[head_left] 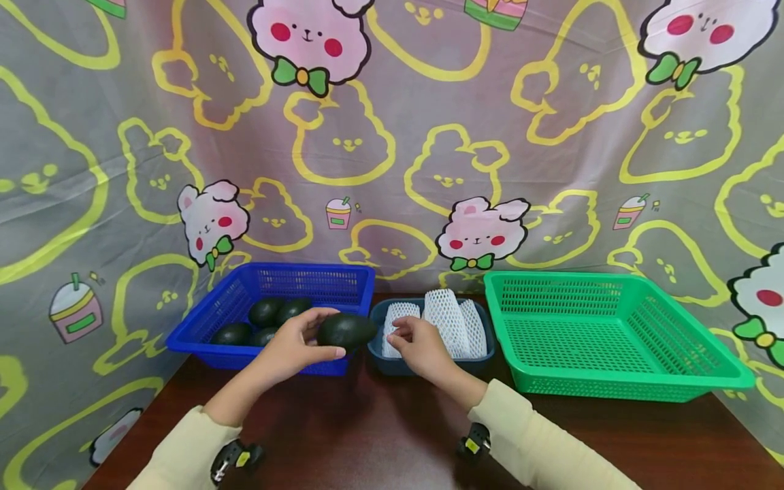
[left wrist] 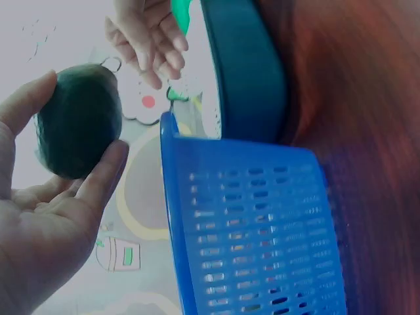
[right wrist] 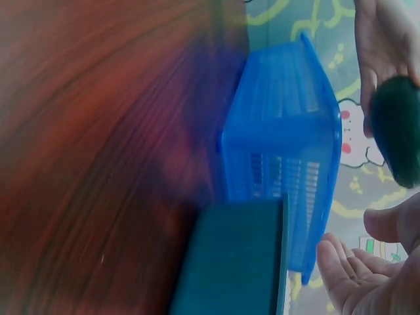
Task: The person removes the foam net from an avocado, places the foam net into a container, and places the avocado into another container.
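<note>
My left hand [head_left: 297, 347] grips a dark green avocado [head_left: 346, 331] between thumb and fingers, raised in front of the blue basket's right end. In the left wrist view the avocado [left wrist: 80, 121] stays clear of the basket's rim. Several more avocados [head_left: 266, 312] lie in the blue basket [head_left: 214, 358]. Over a dark teal bin [head_left: 398, 367] is my right hand [head_left: 427, 348], its fingers loosely bent. White foam net sleeves [head_left: 446, 320] stand in that bin. The right wrist view shows the right hand [right wrist: 374, 279] with thumb and fingers apart, holding nothing.
A green basket [head_left: 612, 386] stands on the right, beside the teal bin. All the containers rest on a dark reddish-brown wooden table [head_left: 392, 435]. Behind them hangs a patterned cloth [head_left: 392, 156] with cartoon figures.
</note>
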`<state>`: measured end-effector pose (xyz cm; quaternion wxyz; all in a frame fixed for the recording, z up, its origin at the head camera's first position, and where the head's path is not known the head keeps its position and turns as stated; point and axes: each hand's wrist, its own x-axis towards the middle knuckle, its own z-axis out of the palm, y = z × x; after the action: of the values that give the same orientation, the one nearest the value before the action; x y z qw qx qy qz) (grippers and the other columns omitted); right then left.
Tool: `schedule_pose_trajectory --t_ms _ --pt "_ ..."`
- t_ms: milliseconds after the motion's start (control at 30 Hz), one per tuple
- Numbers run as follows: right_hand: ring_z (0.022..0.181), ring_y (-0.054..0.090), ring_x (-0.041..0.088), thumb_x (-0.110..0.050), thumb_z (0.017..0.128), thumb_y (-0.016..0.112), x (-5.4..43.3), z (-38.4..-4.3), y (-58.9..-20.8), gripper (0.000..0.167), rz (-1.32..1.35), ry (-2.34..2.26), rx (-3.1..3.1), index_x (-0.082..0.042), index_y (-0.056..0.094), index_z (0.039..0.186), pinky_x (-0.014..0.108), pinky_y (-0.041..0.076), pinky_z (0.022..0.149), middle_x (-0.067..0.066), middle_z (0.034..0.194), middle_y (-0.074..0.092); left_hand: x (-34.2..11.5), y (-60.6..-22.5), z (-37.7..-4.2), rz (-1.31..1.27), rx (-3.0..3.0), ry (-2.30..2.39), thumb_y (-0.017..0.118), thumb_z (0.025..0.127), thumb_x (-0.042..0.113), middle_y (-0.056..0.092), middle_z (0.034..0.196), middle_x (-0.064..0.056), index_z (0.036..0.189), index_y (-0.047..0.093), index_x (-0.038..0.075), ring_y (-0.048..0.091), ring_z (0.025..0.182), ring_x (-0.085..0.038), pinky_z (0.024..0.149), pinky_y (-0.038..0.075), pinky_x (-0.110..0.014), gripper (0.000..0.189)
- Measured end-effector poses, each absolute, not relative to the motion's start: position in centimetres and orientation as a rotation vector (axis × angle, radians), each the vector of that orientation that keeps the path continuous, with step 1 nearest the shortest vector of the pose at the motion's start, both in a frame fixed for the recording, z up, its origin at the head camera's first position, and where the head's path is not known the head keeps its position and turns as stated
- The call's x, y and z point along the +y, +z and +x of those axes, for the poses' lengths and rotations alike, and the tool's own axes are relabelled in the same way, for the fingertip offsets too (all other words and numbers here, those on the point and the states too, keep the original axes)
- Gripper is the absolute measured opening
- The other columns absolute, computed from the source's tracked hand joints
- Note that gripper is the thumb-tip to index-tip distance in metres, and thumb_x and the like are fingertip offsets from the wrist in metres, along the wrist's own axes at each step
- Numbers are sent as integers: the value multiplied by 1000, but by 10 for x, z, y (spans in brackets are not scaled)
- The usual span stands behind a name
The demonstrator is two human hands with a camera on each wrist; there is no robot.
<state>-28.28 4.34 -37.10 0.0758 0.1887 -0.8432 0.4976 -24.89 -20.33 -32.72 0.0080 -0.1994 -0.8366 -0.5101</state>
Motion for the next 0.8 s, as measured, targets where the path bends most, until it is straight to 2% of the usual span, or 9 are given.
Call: schedule_pose_trajectory --t_ms 100,233,433,533,633,800 --pt "79 67 20 -9 92 66 36 -282 -372 25 578 1575 -2532 7 65 111 33 55 71 10 88 70 -208 -324 -255 -533 -2601 -1536 80 81 22 55 131 -18 134 51 1 56 119 -35 96 45 -47 64" --pt "73 67 20 -13 93 65 26 -279 -374 32 538 1722 -2543 11 62 115 30 55 66 9 86 69 -212 -320 -263 -449 -2588 -1484 80 82 25 53 133 -19 137 47 1 55 119 -37 95 46 -50 68" --pt "80 68 34 -14 94 65 11 -276 -381 44 441 1952 -2514 16 53 124 34 57 69 18 90 69 -220 -328 -277 -362 -2594 -1332 82 79 28 55 128 -20 135 46 1 59 111 -37 90 49 -51 71" --pt "83 68 38 -11 93 65 3 -276 -384 44 405 2063 -2465 18 52 124 37 57 69 22 92 69 -225 -334 -285 -302 -2604 -1247 82 78 30 55 127 -21 133 46 1 58 110 -37 90 48 -52 72" --pt "82 69 35 -10 93 65 -5 -275 -387 45 383 2144 -2424 20 50 124 39 57 70 24 93 68 -230 -340 -294 -245 -2620 -1167 82 78 32 55 125 -21 131 46 0 56 109 -38 88 47 -52 72" --pt "83 69 34 -6 94 63 -12 -275 -387 40 365 2260 -2346 19 51 123 38 57 69 23 93 69 -233 -346 -305 -205 -2668 -1049 81 77 31 54 127 -25 131 45 -2 54 109 -40 88 45 -54 73"
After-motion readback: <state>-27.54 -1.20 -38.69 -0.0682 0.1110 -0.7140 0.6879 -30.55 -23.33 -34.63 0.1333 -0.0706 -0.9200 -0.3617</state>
